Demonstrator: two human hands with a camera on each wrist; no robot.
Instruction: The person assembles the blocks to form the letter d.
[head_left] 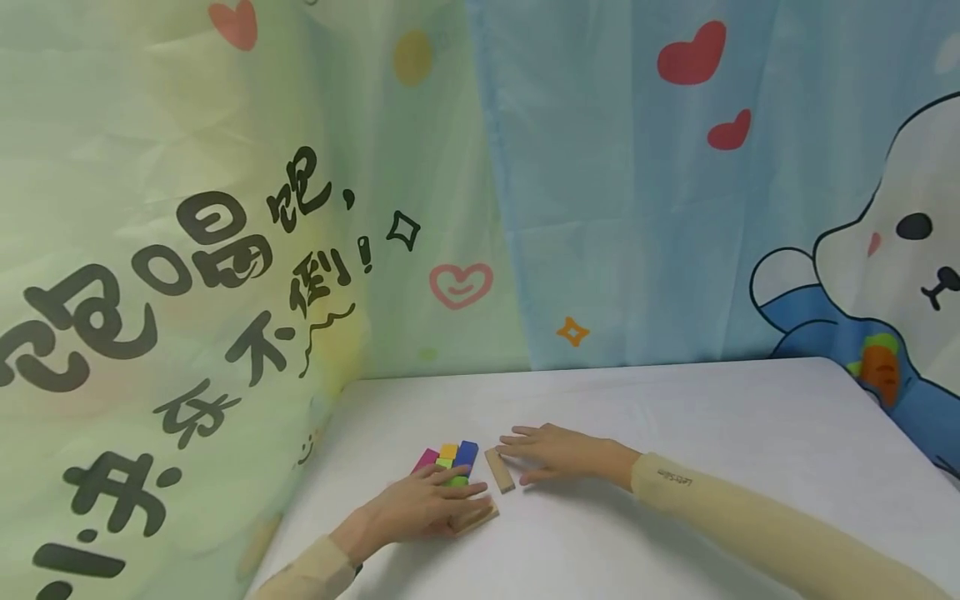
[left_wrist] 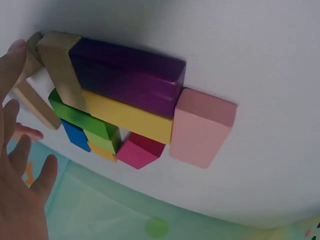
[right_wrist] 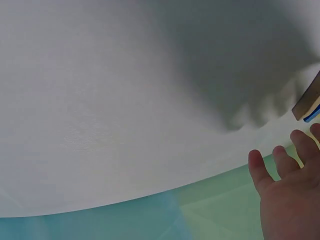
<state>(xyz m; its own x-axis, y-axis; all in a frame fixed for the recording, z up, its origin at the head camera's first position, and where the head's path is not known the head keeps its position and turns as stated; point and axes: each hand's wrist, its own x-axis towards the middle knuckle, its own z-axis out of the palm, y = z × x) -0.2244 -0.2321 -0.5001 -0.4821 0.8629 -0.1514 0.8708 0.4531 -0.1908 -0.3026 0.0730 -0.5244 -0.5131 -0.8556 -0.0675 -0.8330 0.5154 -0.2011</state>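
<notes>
Head view shows me a pale wooden rectangular block (head_left: pixel 500 472) on the white tabletop (head_left: pixel 675 417), just beside the right hand (head_left: pixel 562 454), whose careless sweep could knock it askew. Left wrist view shows the left hand (left_wrist: pixel 22 185) spread near a second pale wooden block (left_wrist: pixel 61 75), contact unclear to me; bumping it could shift the adjoining glossy purple rectangular block (left_wrist: pixel 127 75). Right wrist view gives me the right hand's fingers (right_wrist: pixel 305 147) loosely spread, apparently holding nothing.
</notes>
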